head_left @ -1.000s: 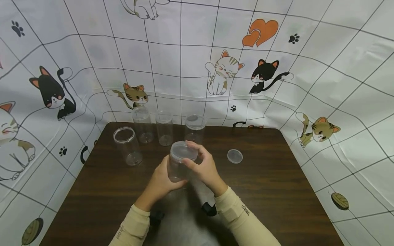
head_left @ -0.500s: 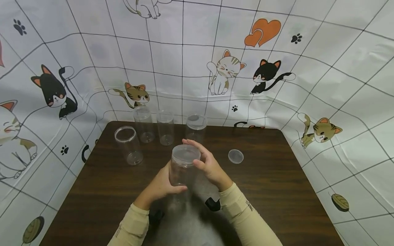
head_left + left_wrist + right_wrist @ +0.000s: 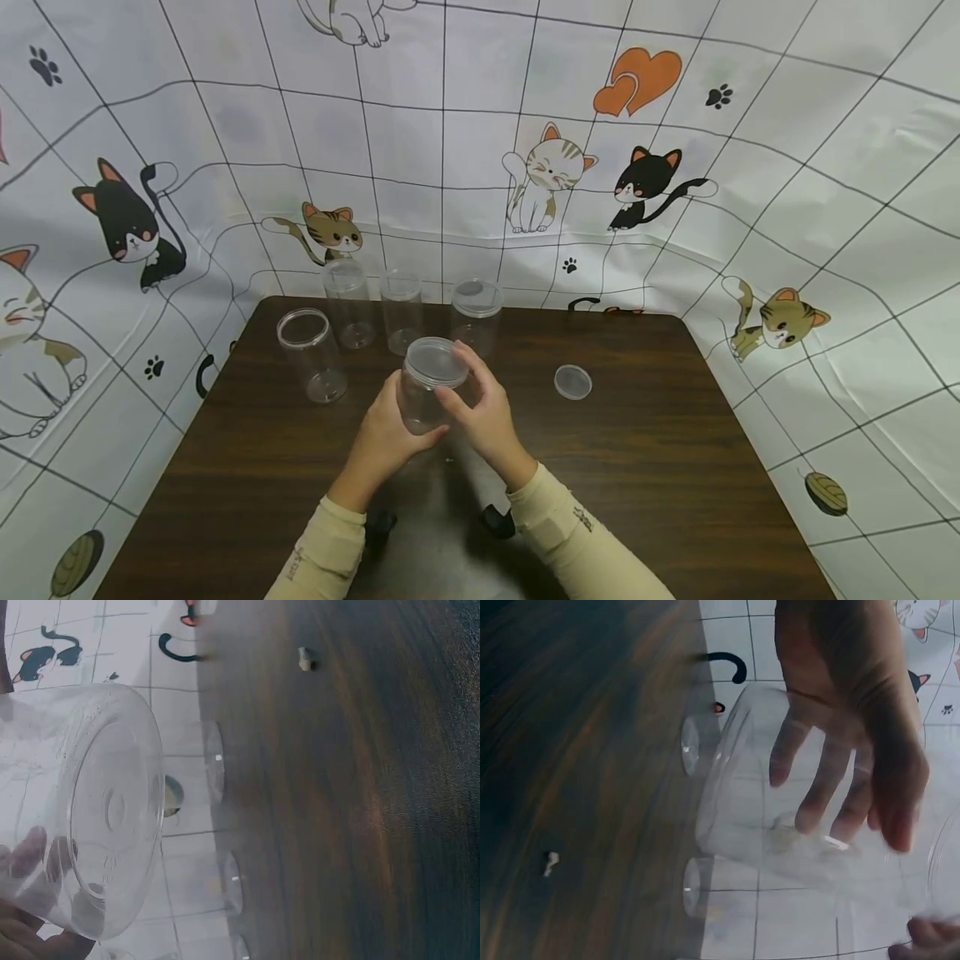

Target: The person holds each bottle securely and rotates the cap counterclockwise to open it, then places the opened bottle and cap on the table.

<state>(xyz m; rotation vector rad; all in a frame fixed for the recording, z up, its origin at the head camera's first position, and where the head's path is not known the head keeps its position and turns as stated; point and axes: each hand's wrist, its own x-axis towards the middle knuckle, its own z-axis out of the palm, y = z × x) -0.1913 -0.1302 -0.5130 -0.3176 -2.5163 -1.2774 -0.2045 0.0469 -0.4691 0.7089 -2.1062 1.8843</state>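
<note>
A clear plastic jar [image 3: 422, 407] is held up over the table in both hands, with a translucent lid [image 3: 435, 362] on its mouth. My left hand [image 3: 382, 437] grips the jar's body from the left, thumb across the near side. With thumb and fingers, my right hand [image 3: 483, 417] holds the lid's edge from the right. The clear jar bottom [image 3: 112, 810] faces the table in the left wrist view, and no contents show. In the right wrist view, the left hand [image 3: 847, 712] wraps the jar, while only fingertips of the right hand [image 3: 928, 937] show at the lower right.
Several other clear jars stand behind: an open-topped jar [image 3: 311, 358] at left, two narrower jars [image 3: 349, 304] and a wider jar [image 3: 477, 312]. A loose round lid [image 3: 573, 382] lies right. A small pale bit [image 3: 304, 658] lies on the brown table [image 3: 660, 467].
The held jar dipped and shifted right half a second ago; now it is higher and farther left. My right fingers loosened to the right, then came back round the lid.
</note>
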